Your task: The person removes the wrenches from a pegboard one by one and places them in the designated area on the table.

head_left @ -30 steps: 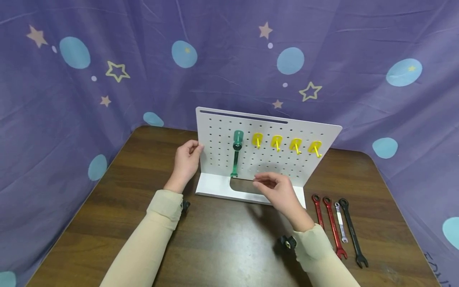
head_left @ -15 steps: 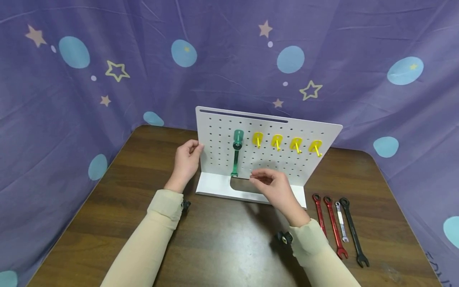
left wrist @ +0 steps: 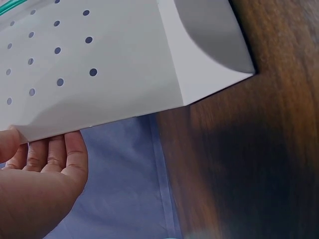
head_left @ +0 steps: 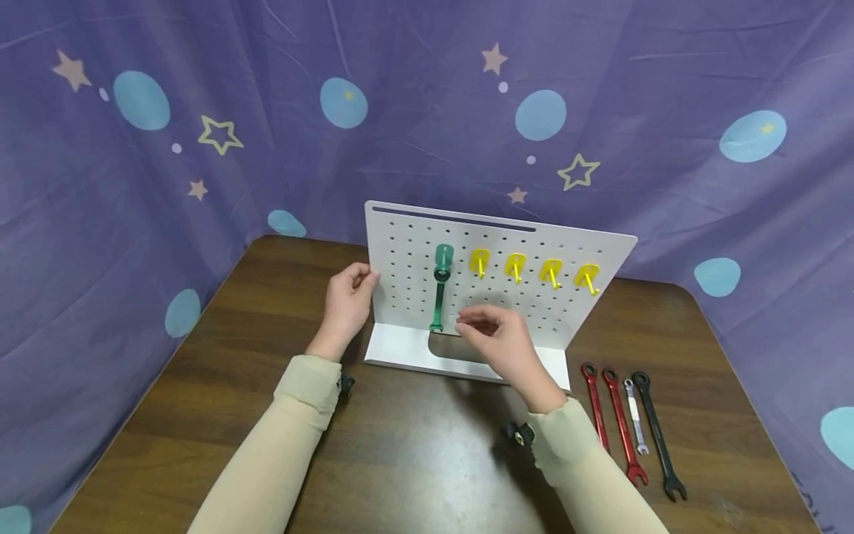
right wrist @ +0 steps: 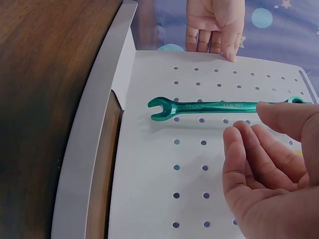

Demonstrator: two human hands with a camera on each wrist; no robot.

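Note:
A white pegboard (head_left: 407, 297) stands upright on its base, and my left hand (head_left: 348, 300) pinches its left edge. The left wrist view has the thumb on the board's front and the fingers (left wrist: 75, 154) behind the edge. From a green hook (head_left: 444, 254) on the board hangs a green combination wrench (head_left: 439, 304), its open end downward. My right hand (head_left: 500, 337) hovers in front of the board, just right of the wrench's lower part. Its fingers are loosely bent, with a gap between thumb and fingertips and nothing held, as the right wrist view (right wrist: 279, 164) shows.
Several yellow hooks (head_left: 516, 267) line the board right of the green one. On the table (head_left: 414, 452) at right lie two red wrenches (head_left: 620, 423), a small silver wrench (head_left: 636, 415) and a long black wrench (head_left: 659, 437). A purple curtain (head_left: 427, 148) hangs behind.
My right hand has drifted left and slightly up, closer to the hanging green wrench. The left hand has kept its place on the pegboard's edge.

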